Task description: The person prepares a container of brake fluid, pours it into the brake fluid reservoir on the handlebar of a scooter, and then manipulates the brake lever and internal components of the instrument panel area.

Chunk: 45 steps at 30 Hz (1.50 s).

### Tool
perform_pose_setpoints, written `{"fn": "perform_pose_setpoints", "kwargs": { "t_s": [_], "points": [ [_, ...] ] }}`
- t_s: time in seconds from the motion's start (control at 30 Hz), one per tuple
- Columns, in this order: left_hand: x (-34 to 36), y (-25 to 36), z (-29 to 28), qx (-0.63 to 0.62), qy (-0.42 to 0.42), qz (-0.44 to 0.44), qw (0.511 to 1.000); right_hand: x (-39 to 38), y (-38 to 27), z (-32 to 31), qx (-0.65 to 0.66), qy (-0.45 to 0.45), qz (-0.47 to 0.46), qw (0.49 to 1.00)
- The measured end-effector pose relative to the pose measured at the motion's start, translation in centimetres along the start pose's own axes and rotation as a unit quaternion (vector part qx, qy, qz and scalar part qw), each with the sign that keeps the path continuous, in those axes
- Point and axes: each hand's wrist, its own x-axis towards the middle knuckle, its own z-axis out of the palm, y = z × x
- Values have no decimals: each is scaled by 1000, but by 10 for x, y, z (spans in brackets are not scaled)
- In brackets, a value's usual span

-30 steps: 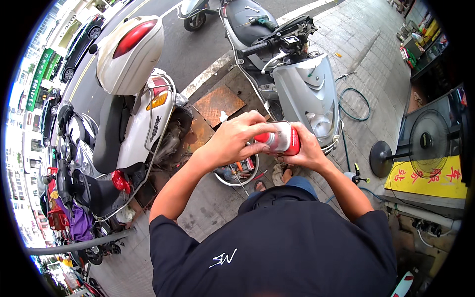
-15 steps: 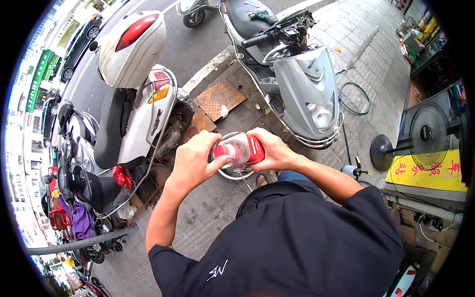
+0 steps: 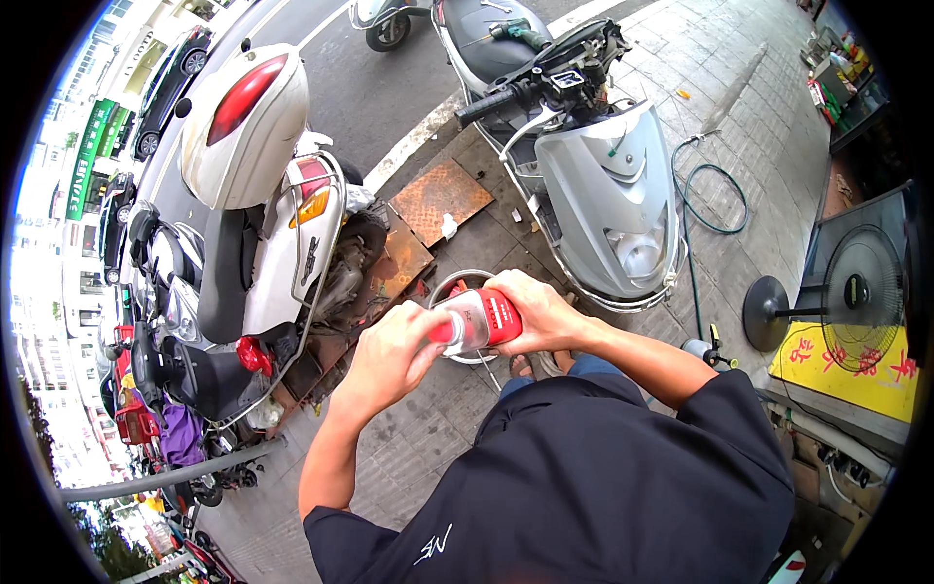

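In front of my body I hold a bottle on its side, translucent grey towards its neck and red around its base. My right hand is wrapped round the red end. At the opposite end, my left hand grips the red cap, which is partly covered by my fingers and slightly blurred. Whether the cap is loose on the neck, I cannot tell. Below the bottle shows the pale rim of a round container, its inside mostly hidden by my hands.
A white scooter stands left, a silver scooter ahead right, with a green power tool on its seat. Rusty metal plates lie between them. To the right are a hose, a spray bottle and a standing fan.
My left hand has turned on the cap, its fingers now curled closer round it. The bottle stays in my right hand. My view has shifted slightly, so the surroundings sit lower.
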Motion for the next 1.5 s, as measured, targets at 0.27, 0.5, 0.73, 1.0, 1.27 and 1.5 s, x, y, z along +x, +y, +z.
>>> {"fn": "perform_pose_setpoints", "kwargs": {
  "t_s": [0.27,0.5,0.73,1.0,1.27,1.5],
  "points": [
    [17,3,10,-14,27,-147,989,6,30,0,33,-22,1,999],
    [18,-13,0,5,41,54,998,23,36,8,61,-65,-1,996],
    [-16,-20,7,-117,-12,-256,960,41,32,38,67,-84,-8,994],
    [-60,-66,0,-87,82,-141,983,62,18,88,42,-116,-20,992],
    [-136,-157,-8,-33,56,42,997,88,-25,173,30,-114,30,993],
    [-215,-205,-24,-143,-13,-199,969,122,-55,262,42,-136,15,990]
  ]
}}
